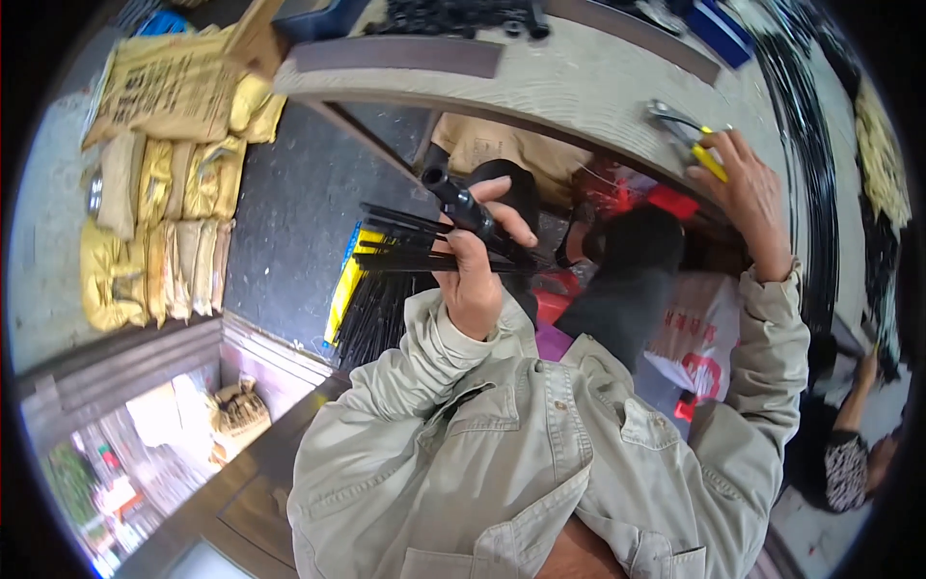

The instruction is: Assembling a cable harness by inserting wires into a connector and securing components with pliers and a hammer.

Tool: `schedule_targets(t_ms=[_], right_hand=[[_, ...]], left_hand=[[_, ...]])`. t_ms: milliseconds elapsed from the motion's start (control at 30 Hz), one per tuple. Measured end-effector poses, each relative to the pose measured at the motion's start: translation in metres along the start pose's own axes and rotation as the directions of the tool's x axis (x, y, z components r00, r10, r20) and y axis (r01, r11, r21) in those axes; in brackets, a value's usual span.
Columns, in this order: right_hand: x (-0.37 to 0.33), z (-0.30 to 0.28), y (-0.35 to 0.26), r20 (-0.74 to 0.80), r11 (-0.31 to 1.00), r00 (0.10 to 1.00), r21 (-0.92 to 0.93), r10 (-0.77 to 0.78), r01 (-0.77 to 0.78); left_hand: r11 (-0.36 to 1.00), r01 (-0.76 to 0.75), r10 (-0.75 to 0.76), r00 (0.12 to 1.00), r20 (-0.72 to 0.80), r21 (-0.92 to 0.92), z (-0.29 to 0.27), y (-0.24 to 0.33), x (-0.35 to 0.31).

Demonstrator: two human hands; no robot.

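My left hand is closed round a black tube-shaped part with a hollow round end, which tilts up toward the bench. Several thin black rods stick out to the left from the same grip. On the right, at the bench's near edge, my right hand has its fingers round the yellow handle of pliers. The metal jaws of the pliers lie on the pale bench top. A large bunch of black rods is below and left of my left hand.
Packed brown and yellow sacks are on the floor at the left. Black parts and a blue bin are at the bench's far side. Long black rods run along the right. Another person is at the far right.
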State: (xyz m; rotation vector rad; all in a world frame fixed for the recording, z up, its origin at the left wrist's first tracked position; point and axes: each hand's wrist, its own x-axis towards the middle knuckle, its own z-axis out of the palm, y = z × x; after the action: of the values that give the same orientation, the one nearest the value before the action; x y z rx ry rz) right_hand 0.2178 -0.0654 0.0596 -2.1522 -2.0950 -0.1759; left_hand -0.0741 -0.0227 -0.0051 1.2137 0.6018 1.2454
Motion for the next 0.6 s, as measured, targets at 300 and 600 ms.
schedule_targets(t_ms=[300, 600], right_hand=[[0.007, 0.033, -0.153, -0.132, 0.833, 0.911, 0.371, -0.391, 0.411], [0.054, 0.056, -0.171, -0.059, 0.971, 0.991, 0.202, -0.117, 0.126]], left_hand=[[0.803, -0.174, -0.043, 0.938, -0.345, -0.571, -0.035, 0.041, 0.022], [0.932, 0.125, -0.148, 0.988, 0.041, 0.34, -0.119, -0.079, -0.024]])
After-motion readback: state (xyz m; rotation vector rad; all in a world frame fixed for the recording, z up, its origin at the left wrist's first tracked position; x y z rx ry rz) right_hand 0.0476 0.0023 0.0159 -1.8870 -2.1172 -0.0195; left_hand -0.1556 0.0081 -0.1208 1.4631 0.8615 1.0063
